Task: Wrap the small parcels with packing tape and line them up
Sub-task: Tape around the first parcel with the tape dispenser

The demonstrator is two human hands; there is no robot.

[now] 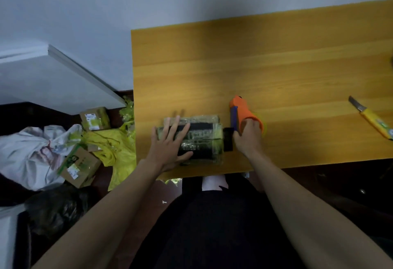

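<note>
A small dark parcel [200, 139] wrapped in clear tape lies near the front left corner of the wooden table [276, 73]. My left hand [170, 145] presses flat on the parcel's left part, fingers straight and spread. My right hand [247, 134] grips the handle of an orange tape dispenser [242, 111] right against the parcel's right end. The dispenser's black front edge touches the parcel. Part of the yellowish tape roll shows behind my right hand.
A yellow-handled utility knife [372, 117] lies at the table's right edge. On the floor to the left are cardboard boxes [78, 166], a white bag [29, 154], yellow plastic [114, 147] and a black bag [57, 209]. The wall runs behind the table.
</note>
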